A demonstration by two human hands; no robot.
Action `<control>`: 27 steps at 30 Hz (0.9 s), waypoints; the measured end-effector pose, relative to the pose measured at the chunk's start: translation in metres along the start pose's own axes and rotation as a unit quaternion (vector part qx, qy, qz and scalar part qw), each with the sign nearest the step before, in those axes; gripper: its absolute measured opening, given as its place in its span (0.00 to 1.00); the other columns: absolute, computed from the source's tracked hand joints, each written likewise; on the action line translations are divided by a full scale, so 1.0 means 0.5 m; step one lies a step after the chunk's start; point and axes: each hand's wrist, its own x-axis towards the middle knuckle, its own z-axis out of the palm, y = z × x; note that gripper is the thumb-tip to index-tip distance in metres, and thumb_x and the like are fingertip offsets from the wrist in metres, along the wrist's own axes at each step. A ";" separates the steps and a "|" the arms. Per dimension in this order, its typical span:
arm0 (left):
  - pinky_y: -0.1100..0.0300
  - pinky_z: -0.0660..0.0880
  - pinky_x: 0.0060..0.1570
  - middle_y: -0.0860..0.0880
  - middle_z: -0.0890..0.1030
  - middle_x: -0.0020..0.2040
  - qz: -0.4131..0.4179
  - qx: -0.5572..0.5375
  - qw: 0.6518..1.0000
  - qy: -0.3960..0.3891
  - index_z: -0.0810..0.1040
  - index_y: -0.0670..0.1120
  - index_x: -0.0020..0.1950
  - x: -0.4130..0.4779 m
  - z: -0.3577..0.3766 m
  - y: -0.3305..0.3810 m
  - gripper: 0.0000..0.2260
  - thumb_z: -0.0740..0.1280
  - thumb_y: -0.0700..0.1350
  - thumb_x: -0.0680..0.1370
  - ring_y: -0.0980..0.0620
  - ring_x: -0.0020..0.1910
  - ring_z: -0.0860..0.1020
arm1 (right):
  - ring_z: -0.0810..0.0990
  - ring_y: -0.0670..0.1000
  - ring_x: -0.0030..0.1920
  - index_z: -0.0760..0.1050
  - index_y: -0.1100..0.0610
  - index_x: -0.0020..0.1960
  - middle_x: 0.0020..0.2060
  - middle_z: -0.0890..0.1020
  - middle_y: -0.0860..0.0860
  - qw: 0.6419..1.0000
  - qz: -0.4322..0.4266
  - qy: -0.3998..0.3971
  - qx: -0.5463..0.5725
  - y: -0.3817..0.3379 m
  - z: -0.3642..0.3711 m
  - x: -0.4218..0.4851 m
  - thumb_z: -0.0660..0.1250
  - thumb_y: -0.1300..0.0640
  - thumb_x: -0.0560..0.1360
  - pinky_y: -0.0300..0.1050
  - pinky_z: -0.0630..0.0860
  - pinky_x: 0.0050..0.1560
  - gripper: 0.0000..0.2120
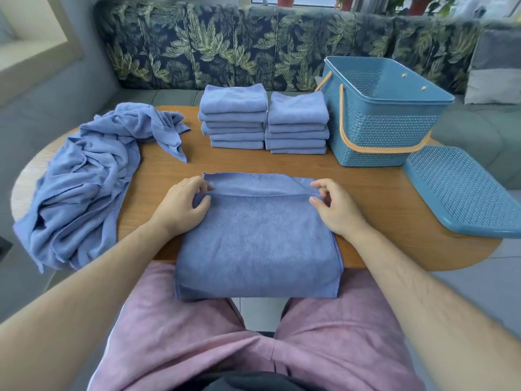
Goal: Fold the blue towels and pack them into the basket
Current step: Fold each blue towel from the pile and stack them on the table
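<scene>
A blue towel lies doubled over at the table's near edge, its lower part hanging over my lap. My left hand pinches the upper layer's far left corner and my right hand pinches its far right corner, a little short of the lower layer's far edge. Two stacks of folded blue towels stand side by side at the back of the table. A heap of unfolded blue towels sprawls over the left end. The blue basket with an orange handle stands at the back right, with nothing visible inside.
The basket's blue perforated lid lies flat at the right, past the table's edge. The wooden oval table shows bare wood between the towel and the stacks. A leaf-patterned sofa runs behind it.
</scene>
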 end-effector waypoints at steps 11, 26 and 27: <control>0.56 0.67 0.36 0.56 0.74 0.33 -0.021 -0.002 0.996 0.086 0.74 0.46 0.48 -0.005 -0.008 0.014 0.05 0.69 0.44 0.79 0.49 0.33 0.73 | 0.73 0.39 0.40 0.76 0.53 0.52 0.41 0.77 0.40 0.996 -0.063 0.036 -0.046 -0.008 -0.001 -0.001 0.64 0.57 0.82 0.30 0.65 0.43 0.02; 0.56 0.72 0.46 0.52 0.76 0.47 -0.041 0.011 0.996 0.073 0.77 0.46 0.47 0.003 0.007 -0.012 0.04 0.71 0.44 0.77 0.53 0.46 0.74 | 0.79 0.43 0.51 0.82 0.53 0.49 0.51 0.81 0.43 0.995 -0.044 0.042 -0.078 -0.009 0.008 -0.001 0.69 0.57 0.77 0.42 0.76 0.51 0.03; 0.56 0.73 0.46 0.52 0.77 0.47 -0.044 0.012 0.997 0.069 0.77 0.46 0.46 0.004 0.007 -0.012 0.04 0.71 0.44 0.77 0.53 0.46 0.74 | 0.79 0.44 0.52 0.82 0.53 0.49 0.51 0.81 0.43 0.995 -0.043 0.036 -0.078 -0.010 0.008 0.000 0.69 0.58 0.77 0.44 0.76 0.53 0.03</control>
